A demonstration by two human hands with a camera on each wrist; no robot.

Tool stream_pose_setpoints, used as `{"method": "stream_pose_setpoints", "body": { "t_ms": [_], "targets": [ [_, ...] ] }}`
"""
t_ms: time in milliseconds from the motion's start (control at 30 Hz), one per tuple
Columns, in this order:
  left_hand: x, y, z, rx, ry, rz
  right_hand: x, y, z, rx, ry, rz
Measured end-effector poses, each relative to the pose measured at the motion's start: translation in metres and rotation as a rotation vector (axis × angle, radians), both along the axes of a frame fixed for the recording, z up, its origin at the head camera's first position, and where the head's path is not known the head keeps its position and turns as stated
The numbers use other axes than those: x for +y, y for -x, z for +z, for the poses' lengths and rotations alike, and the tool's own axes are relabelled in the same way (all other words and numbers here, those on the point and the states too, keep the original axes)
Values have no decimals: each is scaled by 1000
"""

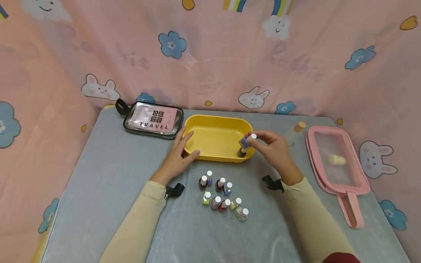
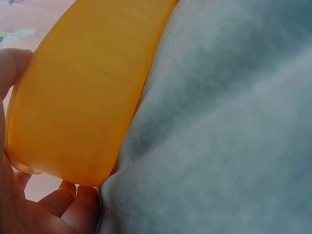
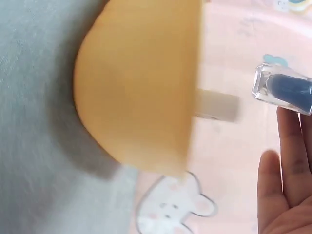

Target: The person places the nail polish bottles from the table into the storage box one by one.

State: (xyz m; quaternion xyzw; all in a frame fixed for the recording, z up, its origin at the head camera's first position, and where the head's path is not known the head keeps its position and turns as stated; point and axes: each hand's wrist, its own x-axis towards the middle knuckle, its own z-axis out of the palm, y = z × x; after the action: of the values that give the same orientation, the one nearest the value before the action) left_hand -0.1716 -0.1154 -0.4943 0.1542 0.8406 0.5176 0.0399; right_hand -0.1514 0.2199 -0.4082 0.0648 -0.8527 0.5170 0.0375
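Note:
My right hand pinches a blue-purple nail polish bottle with a white cap, tilted over the right end of a yellow tray. In the right wrist view, the clear glass base of this bottle points toward the tray. A dark nail polish bottle stands inside that end; its pale cap rises above the rim. At the tray's left end, my left hand grips the corner, thumb on the near rim and fingers around the end, as the left wrist view also shows.
Several nail polish bottles stand in a cluster before the tray. A black-edged clear TRAVEL pouch lies at back left. To the right are a clear bottle with a tan cap and a pink zip pouch. A patterned curtain hangs behind.

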Motion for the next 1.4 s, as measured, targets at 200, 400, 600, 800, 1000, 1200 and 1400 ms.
{"method": "stream_pose_setpoints", "body": {
  "t_ms": [200,400,600,800,1000,1200,1400],
  "targets": [
    [1,0,0,-3,2,2,-8,18,-27,-34,22,14],
    [1,0,1,-2,2,6,-11,22,-43,-18,-35,42],
    [2,-1,1,2,-2,6,-15,26,-44,54,-273,121],
    [2,0,1,8,-7,3,-19,30,-34,-41,-449,163],
    [2,-1,1,3,-4,4,-18,31,-30,-72,-443,178],
    [2,-1,1,12,-16,-1,-17,30,-30,-84,-413,179],
    [2,0,-1,20,-29,-8,-17,29,-27,-121,-380,194]
  ]
}}
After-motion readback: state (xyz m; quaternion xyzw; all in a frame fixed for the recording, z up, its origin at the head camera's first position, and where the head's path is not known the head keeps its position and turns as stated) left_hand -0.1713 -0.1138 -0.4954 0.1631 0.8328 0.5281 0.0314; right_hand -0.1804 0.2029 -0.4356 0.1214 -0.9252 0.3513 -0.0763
